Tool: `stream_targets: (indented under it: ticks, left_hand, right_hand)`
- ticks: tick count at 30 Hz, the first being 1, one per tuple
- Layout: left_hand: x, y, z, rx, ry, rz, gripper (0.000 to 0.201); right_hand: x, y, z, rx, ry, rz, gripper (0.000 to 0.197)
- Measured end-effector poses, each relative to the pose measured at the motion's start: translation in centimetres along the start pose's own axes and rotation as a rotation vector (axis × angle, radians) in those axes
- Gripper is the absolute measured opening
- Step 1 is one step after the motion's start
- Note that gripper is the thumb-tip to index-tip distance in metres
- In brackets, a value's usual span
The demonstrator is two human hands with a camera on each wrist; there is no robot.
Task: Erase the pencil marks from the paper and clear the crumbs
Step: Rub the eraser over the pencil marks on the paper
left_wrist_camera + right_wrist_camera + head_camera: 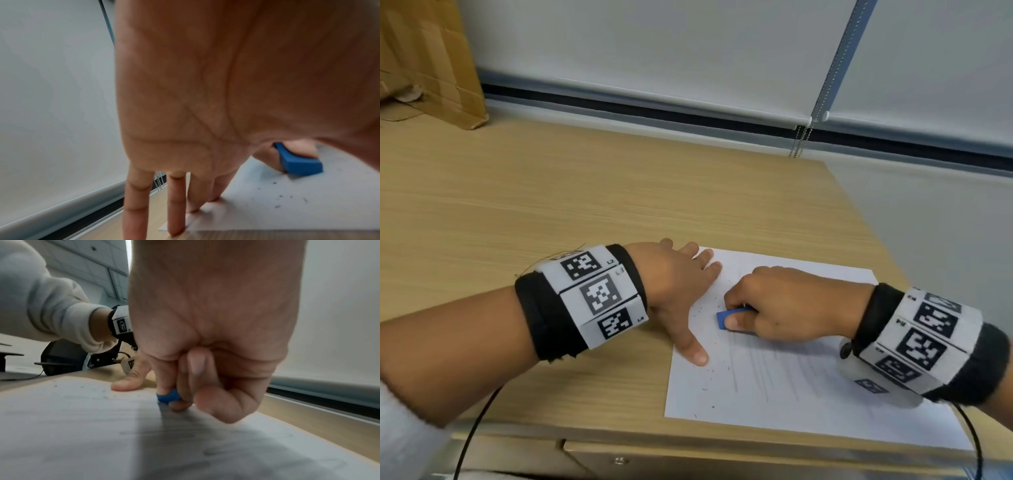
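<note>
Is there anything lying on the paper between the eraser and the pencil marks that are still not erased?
Nothing visible does. The right hand grips the eraser on the paper, and the remaining pencil marks begin just nearer the person. Only small crumbs lie around. The left hand presses the paper's left edge, aside.

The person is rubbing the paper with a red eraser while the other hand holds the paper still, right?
Almost. The eraser is blue, not red; the head view shows it, and both wrist views agree. The rest stands: the right hand grips it on the paper while the left hand holds the paper still.
</note>
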State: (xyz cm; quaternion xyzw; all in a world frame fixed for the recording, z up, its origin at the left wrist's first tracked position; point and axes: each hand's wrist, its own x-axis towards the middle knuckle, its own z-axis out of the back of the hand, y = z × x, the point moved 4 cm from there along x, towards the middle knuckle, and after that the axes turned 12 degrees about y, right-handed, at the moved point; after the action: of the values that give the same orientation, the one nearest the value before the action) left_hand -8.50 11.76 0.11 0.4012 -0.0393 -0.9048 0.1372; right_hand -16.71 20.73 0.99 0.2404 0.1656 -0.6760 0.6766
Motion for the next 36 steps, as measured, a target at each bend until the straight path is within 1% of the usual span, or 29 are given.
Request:
stream_targets:
  ticks: [1, 4, 5, 6, 9, 11, 12, 14, 16, 17, 18, 19, 22, 23, 27, 28, 31, 32, 33, 36]
  left_hand:
    - [0.0, 0.0, 0.0, 0.000, -0.001, 0.000, 0.132]
    - [0.1, 0.0, 0.0, -0.023, 0.012, -0.002, 0.133]
    - [0.1, 0.0, 0.0, -0.026, 0.014, -0.002, 0.133]
    - [0.0, 0.0, 0.0, -0.023, 0.014, -0.002, 0.133]
    - [-0.1, 0.0, 0.0, -0.010, 0.001, 0.001, 0.131]
    - [-0.1, 0.1, 0.0, -0.008, 0.004, 0.006, 0.132]
    - [-0.1, 0.0, 0.0, -0.005, 0.009, 0.009, 0.132]
    - [0.1, 0.0, 0.0, 0.001, 0.018, 0.016, 0.133]
    - [0.3, 0.1, 0.0, -0.003, 0.029, 0.020, 0.135]
    - [0.4, 0.1, -0.1, -0.008, 0.036, 0.019, 0.135]
    - [0.4, 0.2, -0.1, -0.010, 0.040, 0.018, 0.136]
    - [0.4, 0.2, -0.1, -0.007, 0.038, 0.018, 0.136]
    - [0.4, 0.2, -0.1, 0.002, 0.031, 0.019, 0.136]
    - [0.4, 0.2, -0.1, 0.000, 0.031, 0.019, 0.136]
    - [0.3, 0.2, -0.1, -0.001, 0.044, 0.018, 0.136]
    - [0.2, 0.1, 0.0, 0.003, 0.041, 0.018, 0.135]
    - [0.1, 0.0, 0.1, 0.000, 0.040, 0.018, 0.134]
    - [0.2, 0.0, 0.1, -0.003, 0.038, 0.017, 0.134]
    - [0.2, 0.1, 0.0, -0.008, 0.036, 0.014, 0.134]
    - [0.0, 0.1, -0.1, -0.009, 0.030, 0.003, 0.134]
  right_hand:
    - [-0.1, -0.1, -0.2, 0.006, 0.007, 0.002, 0.036]
    - [-1.3, 0.8, -1.1, 0.007, 0.112, 0.063, 0.033]
    - [-1.4, 1.0, -1.1, -0.004, 0.119, 0.064, 0.033]
    - [-1.1, 1.0, -0.7, -0.030, 0.095, 0.051, 0.033]
    - [0.7, -0.2, 0.9, -0.066, -0.035, -0.048, 0.036]
    - [1.2, -0.8, 1.1, -0.043, -0.067, -0.069, 0.037]
    - [1.0, -0.8, 0.9, -0.040, -0.055, -0.058, 0.037]
    - [-0.3, 0.0, 0.1, -0.041, 0.033, 0.010, 0.033]
    - [-1.8, 1.4, -1.3, -0.037, 0.164, 0.108, 0.031]
    - [-2.3, 1.8, -1.7, -0.037, 0.220, 0.138, 0.030]
    - [-2.6, 2.0, -1.9, -0.034, 0.246, 0.147, 0.030]
    - [-2.6, 1.9, -1.7, -0.033, 0.232, 0.134, 0.030]
    - [-2.1, 0.6, -0.9, -0.017, 0.077, 0.036, 0.033]
    - [-2.2, 0.5, -1.0, -0.014, 0.056, 0.031, 0.032]
    - [-3.2, 1.8, -2.1, -0.006, 0.154, 0.110, 0.030]
    - [-3.0, 1.8, -1.8, -0.012, 0.138, 0.103, 0.031]
    - [-1.8, 0.6, -0.9, 0.006, 0.022, 0.025, 0.034]
    - [-1.6, 0.4, -1.0, 0.012, 0.005, 0.023, 0.033]
    - [-1.7, 0.4, -1.2, 0.010, 0.014, 0.039, 0.032]
    - [-2.4, 1.4, -1.9, 0.011, 0.119, 0.099, 0.032]
